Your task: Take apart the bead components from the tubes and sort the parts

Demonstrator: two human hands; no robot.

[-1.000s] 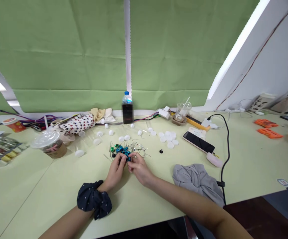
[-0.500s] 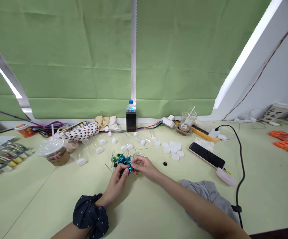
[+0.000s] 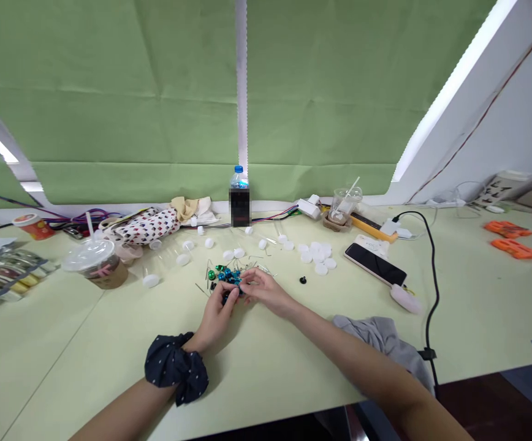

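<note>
My left hand is closed around a small shiny dark-blue part, mostly hidden by the fingers. My right hand meets it from the right, its thumb and fingertips pinched together; what they hold is too small to make out. Just beyond the fingertips lies a little heap of shiny blue parts, with a green part at its left side. Thin bent metal rods lie in and around the heap. A small black part sits apart, to the right of my right hand.
White discs and clear tubes with white caps lie beyond the heap. A lidded drink cup stands left, a bottle at the back. A phone, grey cloth and black cable are right.
The head view has tilted down, so the table's front edge now shows. Both hands stay together at the heap, with only slight finger movement.
</note>
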